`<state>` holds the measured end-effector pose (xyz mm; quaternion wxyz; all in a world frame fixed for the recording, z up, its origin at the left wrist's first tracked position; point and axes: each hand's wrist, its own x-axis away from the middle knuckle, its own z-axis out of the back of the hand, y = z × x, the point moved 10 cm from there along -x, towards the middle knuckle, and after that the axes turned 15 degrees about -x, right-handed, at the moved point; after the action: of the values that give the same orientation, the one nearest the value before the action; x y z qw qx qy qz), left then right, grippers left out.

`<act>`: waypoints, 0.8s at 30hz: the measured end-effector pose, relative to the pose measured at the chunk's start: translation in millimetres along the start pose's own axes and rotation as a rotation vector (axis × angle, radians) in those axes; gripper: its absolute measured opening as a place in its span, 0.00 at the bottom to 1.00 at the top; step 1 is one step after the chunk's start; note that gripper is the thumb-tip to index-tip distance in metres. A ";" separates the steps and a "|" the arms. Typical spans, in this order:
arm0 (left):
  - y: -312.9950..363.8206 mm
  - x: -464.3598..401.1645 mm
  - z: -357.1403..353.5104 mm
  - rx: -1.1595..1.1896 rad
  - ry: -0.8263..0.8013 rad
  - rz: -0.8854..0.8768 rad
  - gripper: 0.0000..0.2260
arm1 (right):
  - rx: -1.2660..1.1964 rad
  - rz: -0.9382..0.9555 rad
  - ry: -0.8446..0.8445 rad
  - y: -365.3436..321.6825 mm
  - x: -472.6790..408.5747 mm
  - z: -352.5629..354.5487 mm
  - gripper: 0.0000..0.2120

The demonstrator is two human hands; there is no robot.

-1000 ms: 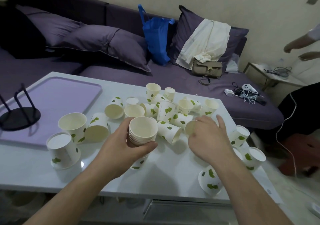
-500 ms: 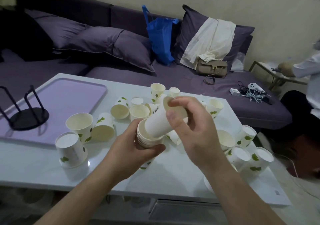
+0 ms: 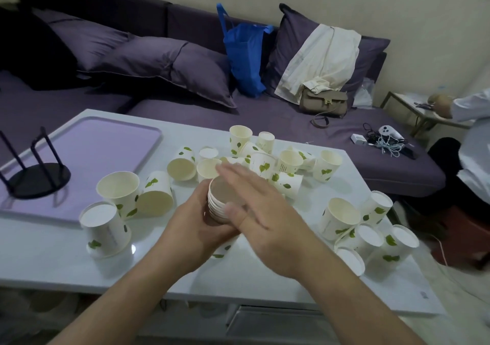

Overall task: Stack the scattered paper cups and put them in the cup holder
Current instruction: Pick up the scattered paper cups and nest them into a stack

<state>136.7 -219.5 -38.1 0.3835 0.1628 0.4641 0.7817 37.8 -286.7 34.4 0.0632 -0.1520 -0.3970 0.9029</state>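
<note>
**Seating a cup on the hand-held stack**

Nearest you, your left hand [image 3: 196,228] is wrapped around the nested cup stack [image 3: 220,206], fingers closed on its lower wall, rims showing as several bands above your thumb. Your right hand [image 3: 265,212] lies flat and open across the far-right side of the stack mouth, fingers spread and blurred, gripping nothing; the palm looks to be either pressing the top cup home or lifting off, and which of the two cannot be told.

To do this step well: press straight down the stack axis, not at a slant, so the top rim sits level with the bands below. Keep the left grip firm but low; squeezing near the rims would oval the paper and jam the nesting.

Just left of your left fingers stand an upright cup [image 3: 118,189], a cup on its side [image 3: 156,196] and an upturned one [image 3: 104,229]. Right of your right hand sits a small cluster [image 3: 368,228], mixed upright and upturned. Beyond your fingertips lies the main scatter of cups [image 3: 265,159], several tipped over.

Judgement: many cups are loose, so the task is early. Take the tipped ones beyond your fingertips next, mouth up.

Well left of the left hand, on the purple tray [image 3: 106,143], the black cup holder [image 3: 37,175] stands with nothing in it.
</note>
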 end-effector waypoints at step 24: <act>-2.3 -1.2 6.1 -0.042 0.028 0.035 0.31 | 0.170 -0.592 0.342 157.2 -39.1 127.5 0.23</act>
<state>142.3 -216.2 -36.8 0.3666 0.1518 0.4499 0.8001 34.4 -491.2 8.8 0.4004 -0.1732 -0.3310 0.8367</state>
